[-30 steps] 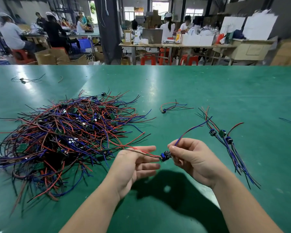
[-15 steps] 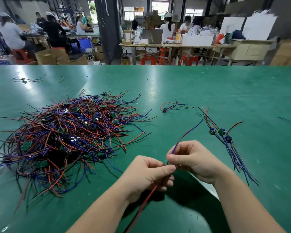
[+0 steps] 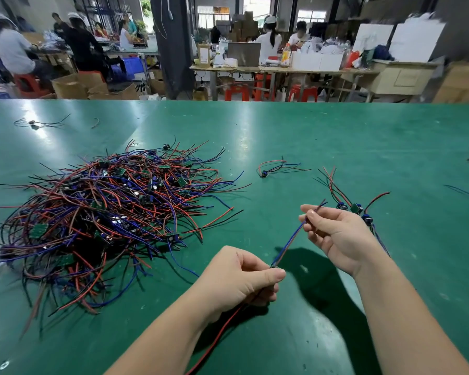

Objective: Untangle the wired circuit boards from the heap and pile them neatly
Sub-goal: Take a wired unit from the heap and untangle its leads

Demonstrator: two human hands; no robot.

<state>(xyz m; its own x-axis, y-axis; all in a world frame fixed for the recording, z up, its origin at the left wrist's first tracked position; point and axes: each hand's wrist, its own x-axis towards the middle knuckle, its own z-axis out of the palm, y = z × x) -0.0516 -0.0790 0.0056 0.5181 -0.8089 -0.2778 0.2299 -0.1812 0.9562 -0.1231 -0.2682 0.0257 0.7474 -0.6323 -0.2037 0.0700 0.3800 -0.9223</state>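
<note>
Currently both hands pinch one wired board [image 3: 289,242] (left hand [image 3: 238,280] at board, right hand [image 3: 336,234] on wires).

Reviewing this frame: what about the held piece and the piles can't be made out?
Head view:
Held board: mostly hidden by the left hand.
Red wire: its end is cut off by the bottom edge.
Neat pile: partly behind the right hand, count unclear.
Heap: boards buried under wires, uncountable.

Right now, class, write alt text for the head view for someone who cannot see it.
The left hand and right hand hold one board's wires taut above a green table. A tangled heap lies left, a small pile right.
</note>
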